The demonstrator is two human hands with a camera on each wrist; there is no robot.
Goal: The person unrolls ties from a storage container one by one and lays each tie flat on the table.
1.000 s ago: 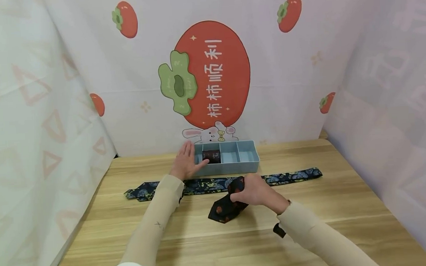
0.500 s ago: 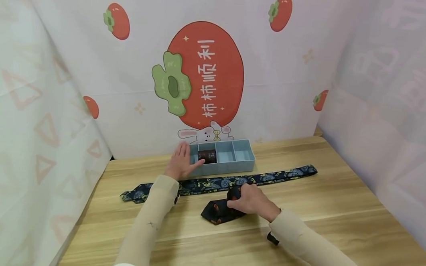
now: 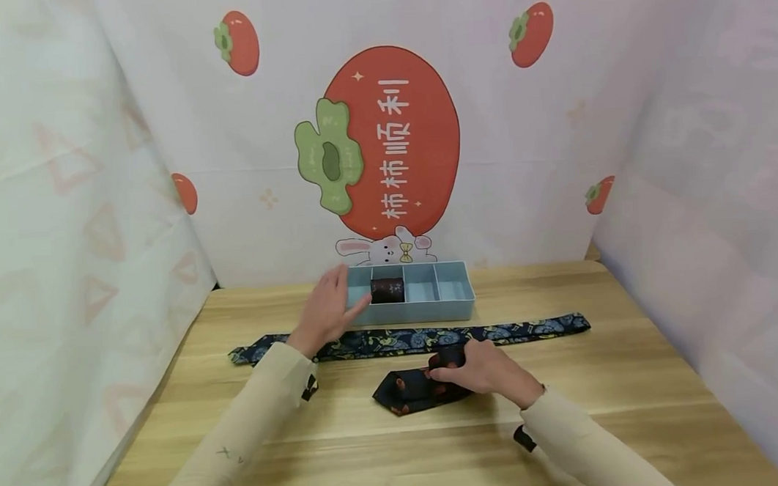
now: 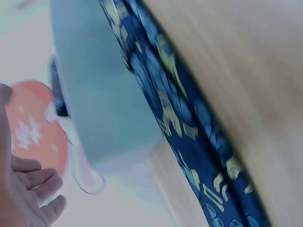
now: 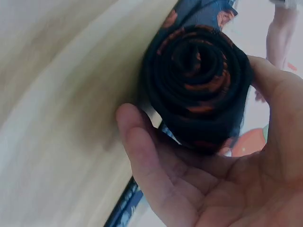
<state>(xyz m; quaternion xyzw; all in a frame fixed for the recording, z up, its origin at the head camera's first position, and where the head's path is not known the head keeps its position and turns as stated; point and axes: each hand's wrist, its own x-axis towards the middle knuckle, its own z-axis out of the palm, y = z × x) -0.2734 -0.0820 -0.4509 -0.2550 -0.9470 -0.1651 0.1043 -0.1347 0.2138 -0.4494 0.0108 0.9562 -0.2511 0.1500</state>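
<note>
A right hand (image 3: pixel 484 371) grips a partly rolled tie (image 3: pixel 423 388); the left hand (image 3: pixel 323 312), unclenched, extends just beside a box (image 3: pixel 412 313).

Blue compartment box (image 3: pixel 412 313): left end partly hidden by the left hand (image 3: pixel 325 311); contact between them cannot be told.
Dark roll (image 3: pixel 388 291) inside the box: its pattern is too small to read.
Flowered tie (image 3: pixel 407 340) in front of the box: partly hidden under the left sleeve (image 3: pixel 240 430); cut off in the left wrist view.
Orange-patterned tie (image 3: pixel 418 394), further in front of the box: roll partly covered by the right hand (image 3: pixel 487 371).
Right curtain (image 3: pixel 716 182), right of the box: print blurred.
</note>
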